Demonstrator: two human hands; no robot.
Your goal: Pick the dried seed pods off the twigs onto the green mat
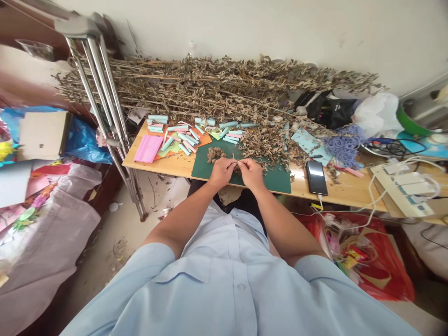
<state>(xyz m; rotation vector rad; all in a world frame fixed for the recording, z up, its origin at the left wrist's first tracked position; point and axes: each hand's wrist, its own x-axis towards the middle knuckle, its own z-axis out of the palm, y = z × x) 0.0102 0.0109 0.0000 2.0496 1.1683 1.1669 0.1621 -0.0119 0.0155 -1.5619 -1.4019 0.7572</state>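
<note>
- Both forearms are bare and reach forward from short pale blue sleeves (161, 266), elbows out and wrists angled inward, so the hands nearly meet above the mat.
- The left hand (222, 171) and right hand (251, 173) are palm-down, with fingers pinched narrowly on a thin dried stem (237, 164) held between them.
- The stem is brittle-looking and brown, with crumpled leaf bits around it.
- The hands hover over a dark green cutting mat (276, 182), which carries a small clump of crumbled leaves (215, 155) and a looser, flaky heap (262, 149).
- The mat lies on a light wooden table (157, 168).
- Long dried stalks (196, 88) lie bundled behind it.
- Left of the mat are pale blue paper rolls (185, 135) and a pink paper stack (149, 148).
- To the right lies a black phone (316, 177).
</note>
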